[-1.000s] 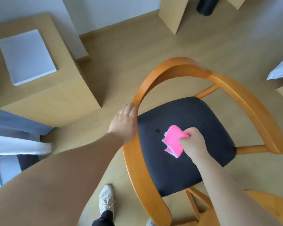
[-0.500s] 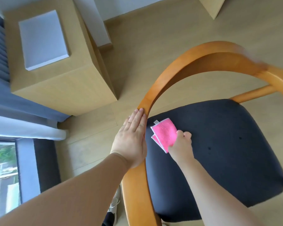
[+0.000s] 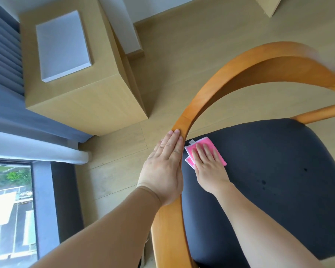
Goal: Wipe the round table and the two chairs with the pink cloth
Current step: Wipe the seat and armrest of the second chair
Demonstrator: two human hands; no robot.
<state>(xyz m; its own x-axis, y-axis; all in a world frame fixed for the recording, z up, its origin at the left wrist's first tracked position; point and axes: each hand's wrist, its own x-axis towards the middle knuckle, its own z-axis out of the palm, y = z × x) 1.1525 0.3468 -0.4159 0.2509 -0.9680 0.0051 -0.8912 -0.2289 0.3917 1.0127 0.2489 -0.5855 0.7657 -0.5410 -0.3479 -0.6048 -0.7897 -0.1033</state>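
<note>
A wooden chair with a curved orange armrest and a dark blue padded seat fills the right half of the view. The folded pink cloth lies on the seat's near left corner. My right hand lies flat on the cloth with straight fingers, pressing it onto the seat. My left hand rests flat on the armrest, fingers straight along the wood. The round table and the other chair are out of view.
A light wooden cabinet with a white flat box on top stands to the left of the chair. A grey curtain and a window are at the far left. Bare wooden floor lies beyond the chair.
My right hand moved the cloth from mid-seat to the seat's left corner and went from pinching it to lying flat on it. My view closed in and shifted left.
</note>
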